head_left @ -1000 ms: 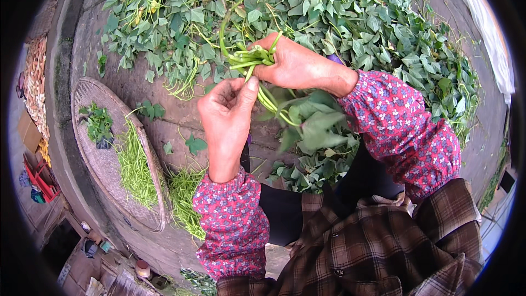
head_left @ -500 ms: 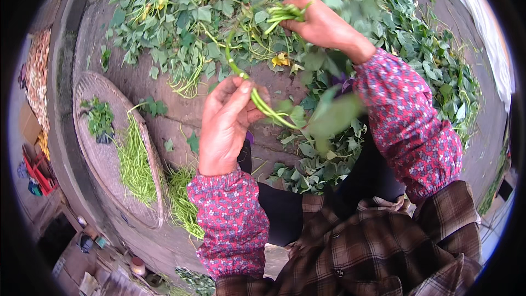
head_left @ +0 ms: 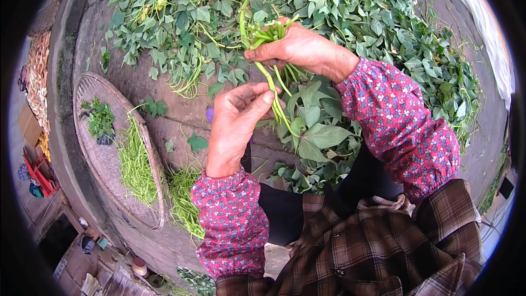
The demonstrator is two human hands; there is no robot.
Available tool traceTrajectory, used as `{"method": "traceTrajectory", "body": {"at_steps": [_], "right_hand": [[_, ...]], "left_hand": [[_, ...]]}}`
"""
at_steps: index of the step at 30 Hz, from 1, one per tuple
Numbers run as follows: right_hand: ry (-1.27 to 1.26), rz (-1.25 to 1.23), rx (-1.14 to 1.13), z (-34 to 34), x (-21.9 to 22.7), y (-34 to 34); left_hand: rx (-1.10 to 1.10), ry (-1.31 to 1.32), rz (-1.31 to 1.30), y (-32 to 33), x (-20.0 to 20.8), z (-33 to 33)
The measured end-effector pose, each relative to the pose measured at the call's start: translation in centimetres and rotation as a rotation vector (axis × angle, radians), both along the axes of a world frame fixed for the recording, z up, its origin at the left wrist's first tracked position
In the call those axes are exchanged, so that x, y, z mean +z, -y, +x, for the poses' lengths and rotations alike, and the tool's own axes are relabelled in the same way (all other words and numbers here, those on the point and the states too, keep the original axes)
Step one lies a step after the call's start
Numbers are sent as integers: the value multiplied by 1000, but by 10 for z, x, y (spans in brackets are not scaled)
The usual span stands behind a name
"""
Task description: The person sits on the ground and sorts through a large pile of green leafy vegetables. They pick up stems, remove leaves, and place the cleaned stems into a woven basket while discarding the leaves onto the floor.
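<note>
A leafy green vine [head_left: 268, 79] runs between my hands, its broad leaves [head_left: 320, 137] hanging at the lower end. My left hand [head_left: 233, 126] pinches its stem between thumb and fingers. Just above and to the right, my right hand [head_left: 309, 49] is closed around a bunch of short cut green stems [head_left: 267, 34], with its thumb and fingertips also on the vine. Beyond both hands spreads a large heap of leafy vines [head_left: 186, 27]. More leaves lie under the held vine, in front of my knees.
On the left, a shallow woven basket [head_left: 104, 156] holds a pile of thin green stems [head_left: 137, 159] and a dark-based leafy bunch [head_left: 99, 120]. More stems [head_left: 183, 197] lie by its right rim. A red plastic object [head_left: 39, 170] and a lidded jar [head_left: 139, 266] stand farther left.
My right hand has come down and left with its bunch, meeting the vine near my left hand. The vine's leaves, blurred before, now hang still. My left hand has shifted slightly right and down.
</note>
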State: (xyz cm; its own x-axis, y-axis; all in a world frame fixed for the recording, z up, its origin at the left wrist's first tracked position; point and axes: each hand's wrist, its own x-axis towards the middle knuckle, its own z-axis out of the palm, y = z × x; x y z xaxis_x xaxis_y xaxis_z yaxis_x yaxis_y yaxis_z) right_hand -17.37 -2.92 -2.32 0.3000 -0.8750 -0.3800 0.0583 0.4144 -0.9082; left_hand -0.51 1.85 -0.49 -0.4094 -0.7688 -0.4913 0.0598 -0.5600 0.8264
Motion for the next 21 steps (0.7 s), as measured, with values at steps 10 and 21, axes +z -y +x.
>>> {"method": "traceTrajectory", "body": {"at_steps": [10, 21], "right_hand": [[-263, -96, -76, -5, 2, 0], [-34, -133, -327, -11, 15, -5]], "left_hand": [[-71, 440, -458, -4, -6, -1], [508, 56, -217, 13, -8, 3]]}}
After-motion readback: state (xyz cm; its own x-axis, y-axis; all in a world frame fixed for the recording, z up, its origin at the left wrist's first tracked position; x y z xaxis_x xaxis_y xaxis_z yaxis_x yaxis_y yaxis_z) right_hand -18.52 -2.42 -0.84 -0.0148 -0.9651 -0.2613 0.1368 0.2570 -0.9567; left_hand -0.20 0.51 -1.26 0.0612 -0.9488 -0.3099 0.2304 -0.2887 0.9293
